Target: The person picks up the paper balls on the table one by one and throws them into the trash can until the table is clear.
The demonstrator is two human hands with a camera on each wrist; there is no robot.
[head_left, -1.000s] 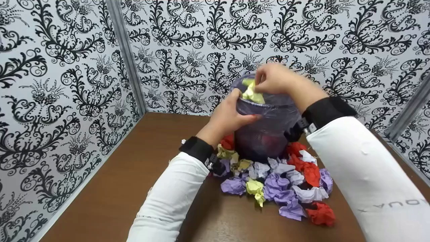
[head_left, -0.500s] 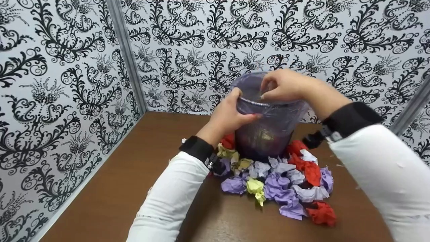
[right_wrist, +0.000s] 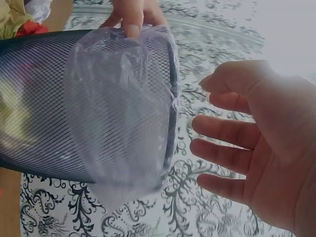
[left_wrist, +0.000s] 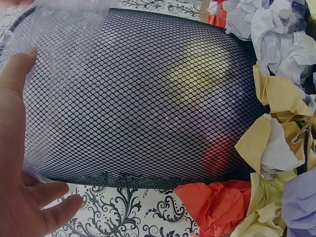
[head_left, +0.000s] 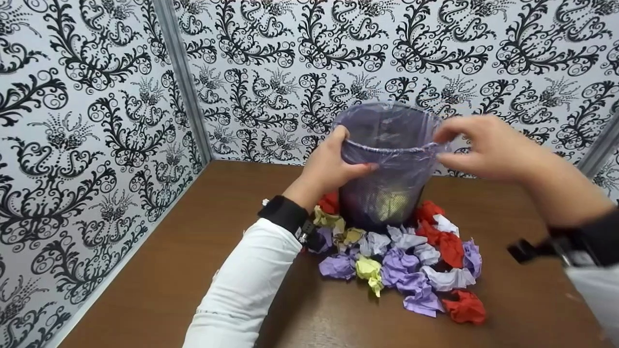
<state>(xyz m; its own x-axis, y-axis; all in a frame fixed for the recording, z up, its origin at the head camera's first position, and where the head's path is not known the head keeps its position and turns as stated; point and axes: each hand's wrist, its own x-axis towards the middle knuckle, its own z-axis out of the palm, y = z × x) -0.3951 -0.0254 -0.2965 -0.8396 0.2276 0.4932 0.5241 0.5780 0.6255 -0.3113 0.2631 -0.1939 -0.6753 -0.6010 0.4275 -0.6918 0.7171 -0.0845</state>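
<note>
A dark mesh wastebasket (head_left: 358, 203) stands upright, with a thin translucent purple bag (right_wrist: 116, 103) lining it and folded over its rim. My left hand (head_left: 325, 164) grips the rim on the left side, thumb outside over the bag. My right hand (right_wrist: 276, 148) is just off the right side of the rim, fingers spread apart and holding nothing. Through the mesh a crumpled yellow paper (left_wrist: 200, 71) and a red one (left_wrist: 216, 157) show low inside the wastebasket.
Crumpled paper balls lie round the foot of the wastebasket: purple (head_left: 399, 263), yellow (head_left: 368, 270), white (head_left: 449, 279) and red (head_left: 465, 307) among them. The brown table (head_left: 217, 217) meets patterned walls (head_left: 271, 72) behind and to the left.
The crumpled yellow paper went from my right hand down into the wastebasket. My right hand then moved out to the right, its fingers opening. The left hand stayed on the rim.
</note>
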